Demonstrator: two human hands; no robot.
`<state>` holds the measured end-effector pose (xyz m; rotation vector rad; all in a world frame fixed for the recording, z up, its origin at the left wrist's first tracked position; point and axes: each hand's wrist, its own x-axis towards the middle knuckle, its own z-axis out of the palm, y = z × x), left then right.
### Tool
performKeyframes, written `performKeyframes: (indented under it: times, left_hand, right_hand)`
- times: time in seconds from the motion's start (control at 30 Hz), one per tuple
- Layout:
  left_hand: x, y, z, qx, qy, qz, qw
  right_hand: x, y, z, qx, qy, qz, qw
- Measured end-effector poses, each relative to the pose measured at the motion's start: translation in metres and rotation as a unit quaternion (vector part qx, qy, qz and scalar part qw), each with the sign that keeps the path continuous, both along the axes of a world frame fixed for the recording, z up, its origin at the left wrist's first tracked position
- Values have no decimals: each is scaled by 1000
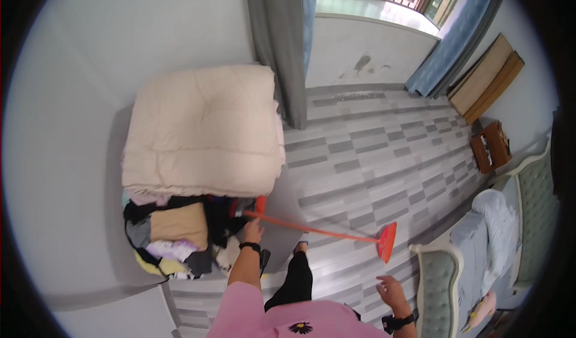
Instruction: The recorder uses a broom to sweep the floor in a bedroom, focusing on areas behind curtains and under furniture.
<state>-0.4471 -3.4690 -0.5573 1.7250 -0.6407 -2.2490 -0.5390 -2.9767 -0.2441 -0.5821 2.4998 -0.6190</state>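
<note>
The grey patterned floor (pixel 354 164) spreads to the right of the folded cream quilt (pixel 204 131), and the bed (pixel 439 278) with its tufted frame stands well apart, also right of the quilt. A heap of clothes (pixel 179 224) lies just beside the quilt on the wearer's side. The broom (pixel 324 232) slants from near the quilt's near right corner out to the right, its red head (pixel 387 242) well apart from the quilt; I cannot tell whether the bristles touch the floor. The right hand (pixel 391 291), well right of the quilt and closer to the wearer, is released, fingers loosely bent around nothing. The left hand (pixel 252 231), near the quilt's near right corner, grasps the broom near the handle's end. Just beside that corner is a small orange-red piece (pixel 261 204) whose kind I cannot make out. With only 1 hand on the handle, the head could twist under a hard push. A backward swing could snag the clothes and drag some down, or nudge the quilt; a wide rightward sweep could knock the bed's frame.
</note>
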Motion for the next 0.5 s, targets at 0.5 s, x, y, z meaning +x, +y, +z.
performKeyframes:
  times: [0.5]
  left_hand:
    - [-150,60,96,-108,144,-174,968]
  right_hand:
    - [-229,-159,-19,-25,-42,154,987]
